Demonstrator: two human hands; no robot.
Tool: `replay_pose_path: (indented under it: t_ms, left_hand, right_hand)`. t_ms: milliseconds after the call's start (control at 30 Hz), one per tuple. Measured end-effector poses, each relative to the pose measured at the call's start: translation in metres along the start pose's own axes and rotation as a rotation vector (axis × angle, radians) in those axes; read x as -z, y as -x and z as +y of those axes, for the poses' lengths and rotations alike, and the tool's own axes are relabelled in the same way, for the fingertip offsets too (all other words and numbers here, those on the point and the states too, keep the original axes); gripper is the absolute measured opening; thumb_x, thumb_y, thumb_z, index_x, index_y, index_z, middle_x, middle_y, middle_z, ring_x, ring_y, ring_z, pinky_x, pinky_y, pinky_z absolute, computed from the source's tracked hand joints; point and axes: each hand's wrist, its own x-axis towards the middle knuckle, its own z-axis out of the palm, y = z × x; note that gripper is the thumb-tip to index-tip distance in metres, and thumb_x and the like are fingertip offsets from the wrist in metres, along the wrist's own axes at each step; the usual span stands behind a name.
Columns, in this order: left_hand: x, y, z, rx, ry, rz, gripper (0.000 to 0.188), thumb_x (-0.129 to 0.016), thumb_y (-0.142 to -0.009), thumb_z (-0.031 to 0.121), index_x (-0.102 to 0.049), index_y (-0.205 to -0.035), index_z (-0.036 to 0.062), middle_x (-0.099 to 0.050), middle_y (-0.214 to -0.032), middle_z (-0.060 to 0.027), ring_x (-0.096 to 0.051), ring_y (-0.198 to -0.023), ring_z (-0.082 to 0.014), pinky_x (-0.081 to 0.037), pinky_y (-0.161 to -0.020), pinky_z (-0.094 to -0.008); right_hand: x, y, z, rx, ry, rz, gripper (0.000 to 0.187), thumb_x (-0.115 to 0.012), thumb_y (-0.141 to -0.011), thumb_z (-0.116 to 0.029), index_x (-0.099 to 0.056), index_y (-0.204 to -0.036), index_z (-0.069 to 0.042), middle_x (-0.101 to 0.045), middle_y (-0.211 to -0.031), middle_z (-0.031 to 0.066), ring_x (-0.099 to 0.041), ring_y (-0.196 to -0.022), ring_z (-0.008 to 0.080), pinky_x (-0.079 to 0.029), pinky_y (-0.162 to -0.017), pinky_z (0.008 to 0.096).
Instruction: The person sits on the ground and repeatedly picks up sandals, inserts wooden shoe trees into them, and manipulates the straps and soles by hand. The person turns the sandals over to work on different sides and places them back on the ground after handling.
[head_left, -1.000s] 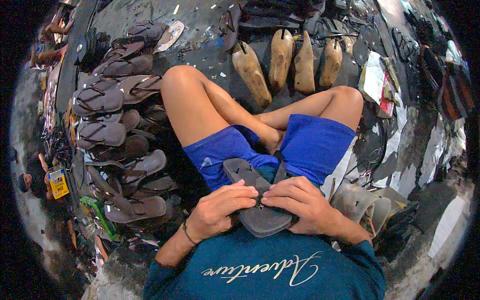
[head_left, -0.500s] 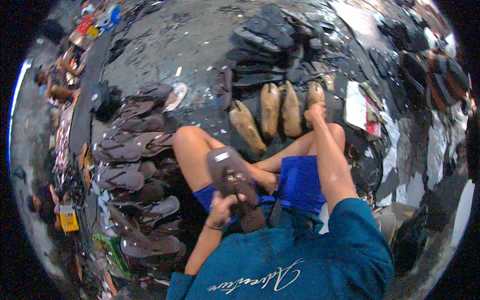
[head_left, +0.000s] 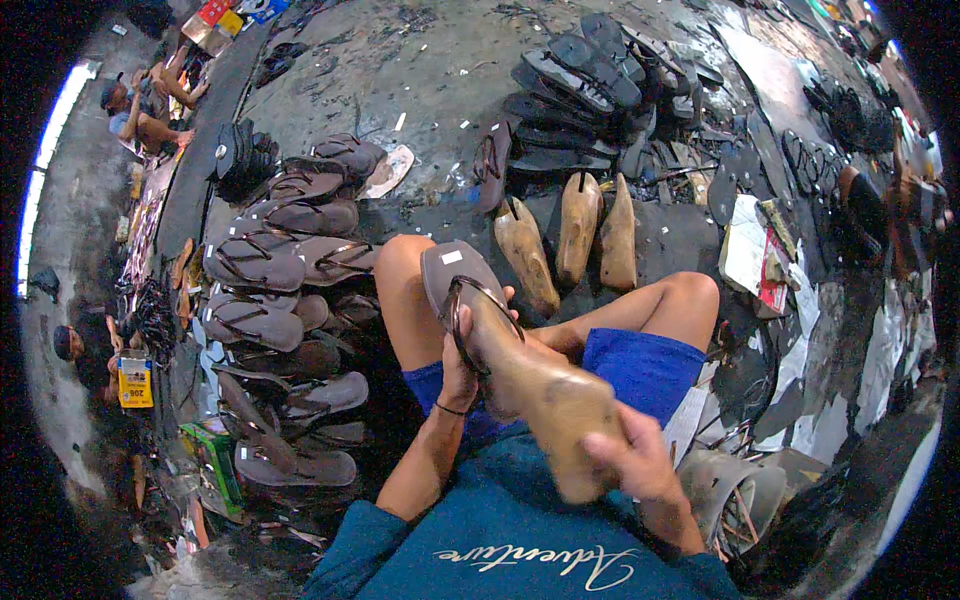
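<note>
grey flooring (head_left: 330, 75) carries the work area; read clock positions from the lap. stacked brown sandals (head_left: 255, 260) occupy 9 to 11 o'clock. heaped black sandals (head_left: 580, 80) lie between 12 and 1 o'clock, with three spare lasts (head_left: 578, 230) nearer on that bearing.

wooden last (head_left: 560, 405): slanted above the lap, toe end to 11 o'clock, heel end to 5 o'clock.

held sandal (head_left: 436, 275): above the lap, toe to 11 o'clock, footbed partly covered by the last.

right hand (head_left: 645, 455): clamped on the last's heel end, slightly blurred.

left hand (head_left: 462, 375): clamped around the sandal's edges.

straps (head_left: 449, 312): appear to pass over the last's toe end; insertion depth cannot be read.

white label (head_left: 453, 257): on the footbed, toe end.

step in hand, as judged: fitting last beneath straps. next move likely calls for a steady sole, lengthwise pressure from the heel end, and straps centred and untwisted.
</note>
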Motion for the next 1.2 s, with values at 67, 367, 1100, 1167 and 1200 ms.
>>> replay_pose_path:
  t_ms: [67,367,1100,1167,1200]
  left_hand:
    - [0.0,0.004,-0.004,0.073,0.122,-0.056,0.08,-0.037,-0.098,0.068,-0.045,-0.142,0.002,-0.057,-0.137,-0.0157,-0.062,-0.114,-0.0248,-0.055,-0.092,-0.0385]
    - [0.029,0.029,-0.045,0.14,0.215,0.28,0.094,-0.023,-0.094,0.079,-0.044,-0.144,0.0026,-0.056,-0.137,-0.0182,-0.056,-0.123,-0.031,-0.044,-0.109,-0.0428]
    - [-0.036,0.068,0.048,0.069,0.191,-0.018,0.11,-0.065,-0.073,0.08,-0.037,-0.147,0.0031,-0.051,-0.141,-0.0159,-0.055,-0.126,-0.0304,-0.045,-0.107,-0.0465]
    - [-0.037,0.064,0.049,-0.024,0.154,-0.018,0.103,-0.063,-0.079,0.076,-0.038,-0.147,0.003,-0.052,-0.141,-0.0153,-0.055,-0.125,-0.0294,-0.046,-0.107,-0.045]
    - [-0.036,0.067,0.046,-0.041,0.096,-0.013,0.1,-0.062,-0.081,0.074,-0.038,-0.146,0.0027,-0.052,-0.14,-0.0151,-0.056,-0.125,-0.0292,-0.046,-0.106,-0.0443]
  right_hand:
    - [-0.019,-0.004,0.009,0.269,0.576,0.028,0.064,-0.071,-0.089,-0.029,-0.049,-0.137,0.007,-0.063,-0.127,0.0231,-0.064,-0.115,0.0337,-0.05,-0.099,0.0395]
    - [-0.084,-0.076,0.049,0.643,1.015,0.361,0.067,-0.073,-0.082,-0.021,-0.047,-0.137,0.006,-0.061,-0.124,0.0256,-0.065,-0.108,0.0387,-0.057,-0.087,0.0412]
    - [-0.043,-0.037,-0.021,0.934,0.83,0.047,0.099,-0.086,-0.069,-0.04,-0.041,-0.144,0.007,-0.049,-0.138,0.0261,-0.051,-0.127,0.0384,-0.04,-0.109,0.0442]
    - [-0.049,-0.033,-0.009,0.893,0.938,0.118,0.101,-0.086,-0.07,-0.033,-0.035,-0.145,0.01,-0.048,-0.139,0.027,-0.051,-0.126,0.0406,-0.041,-0.11,0.0448]
    - [-0.052,-0.039,0.007,0.871,1.05,0.131,0.101,-0.086,-0.07,-0.03,-0.033,-0.146,0.011,-0.048,-0.139,0.0276,-0.052,-0.125,0.0416,-0.042,-0.11,0.0448]
